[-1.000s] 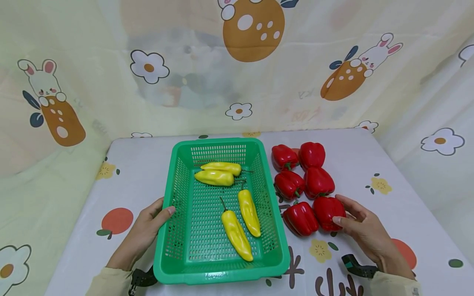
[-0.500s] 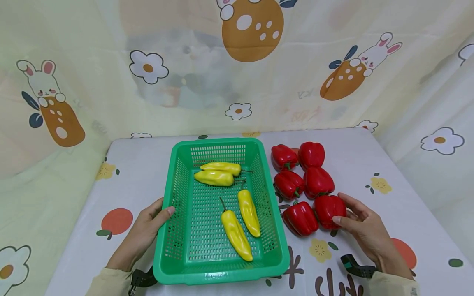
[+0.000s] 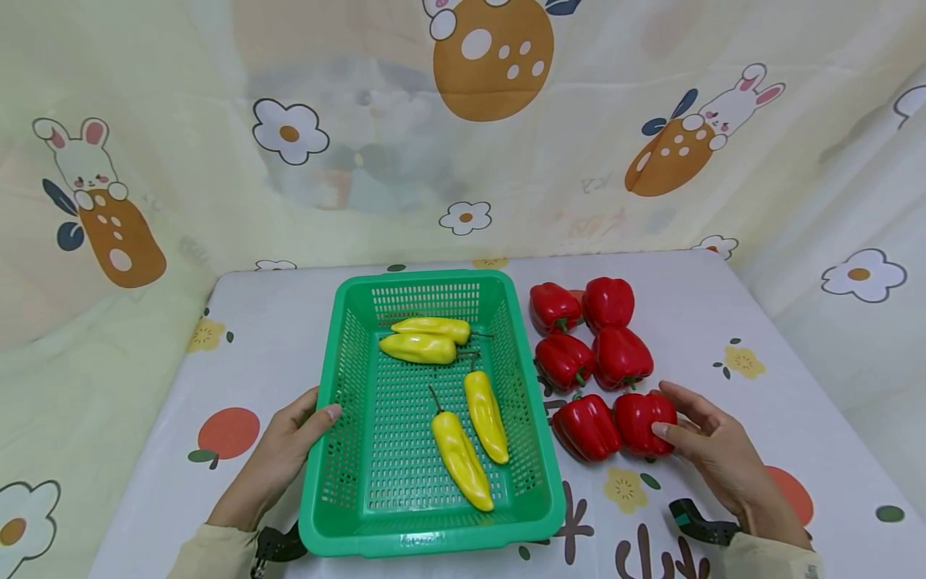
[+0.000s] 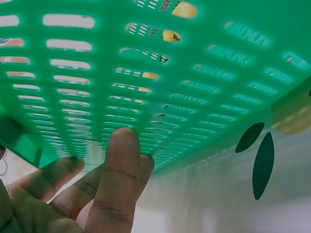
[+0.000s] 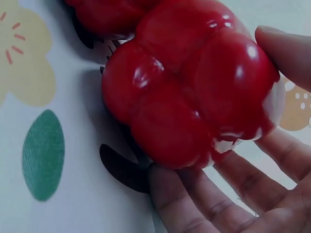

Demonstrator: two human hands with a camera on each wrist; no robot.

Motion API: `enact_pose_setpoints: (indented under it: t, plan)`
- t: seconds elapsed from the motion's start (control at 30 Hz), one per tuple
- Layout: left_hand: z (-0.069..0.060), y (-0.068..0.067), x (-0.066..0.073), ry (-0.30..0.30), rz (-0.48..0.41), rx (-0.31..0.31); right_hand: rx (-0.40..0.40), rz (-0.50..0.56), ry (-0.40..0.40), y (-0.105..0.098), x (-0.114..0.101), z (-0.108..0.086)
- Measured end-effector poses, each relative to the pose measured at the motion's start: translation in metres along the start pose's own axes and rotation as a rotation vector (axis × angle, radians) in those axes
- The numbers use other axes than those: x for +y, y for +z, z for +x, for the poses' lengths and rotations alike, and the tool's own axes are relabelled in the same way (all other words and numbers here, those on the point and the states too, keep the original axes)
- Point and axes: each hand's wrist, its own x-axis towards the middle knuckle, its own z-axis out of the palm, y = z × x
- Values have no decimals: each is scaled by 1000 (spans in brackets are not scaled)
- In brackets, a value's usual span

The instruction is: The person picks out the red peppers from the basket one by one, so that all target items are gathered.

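My left hand (image 3: 297, 434) holds the left side of a green plastic basket (image 3: 434, 543), thumb over its rim. In the left wrist view, the fingers (image 4: 121, 165) lie against the basket's slotted outer wall (image 4: 194, 29). Several long yellow peppers (image 3: 463, 462) lie inside it, stems attached. At the right, my right hand (image 3: 723, 450) grips a red bell pepper (image 3: 644, 425) between thumb and fingers. This pepper (image 5: 180, 82) fills much of the right wrist view, with its lobed end towards the camera. Another red bell pepper (image 3: 587, 429) lies just left of it.
Behind the held pepper, more red bell peppers (image 3: 624, 358) stand close together beside the basket's right side. A printed white cloth (image 3: 694, 322) covers the table. A patterned curtain (image 3: 376, 161) hangs around the back and sides.
The pepper in my right hand has shifted slightly, first a little away from me, then back towards me. The left hand and basket have stayed in place.
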Motion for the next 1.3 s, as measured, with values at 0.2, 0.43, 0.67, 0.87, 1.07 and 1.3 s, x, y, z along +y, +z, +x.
enact_pose_setpoints:
  t: [0.2,0.43,0.67,0.87,1.07,1.3]
  plan:
    - [0,0,-1,-7,-1,6,32,-97,45,0,0,0]
    - [0,0,0,-9,-2,6,51,-101,55,3,-2,3]
    - [0,0,-1,-7,-8,3,59,-92,33,4,-3,5]
    - [0,0,-1,-6,1,3,43,-133,47,2,-3,4]
    - [0,1,-1,-4,8,4,35,-140,72,0,-2,3]
    - [0,0,0,-9,4,6,42,-138,82,-1,-2,4]
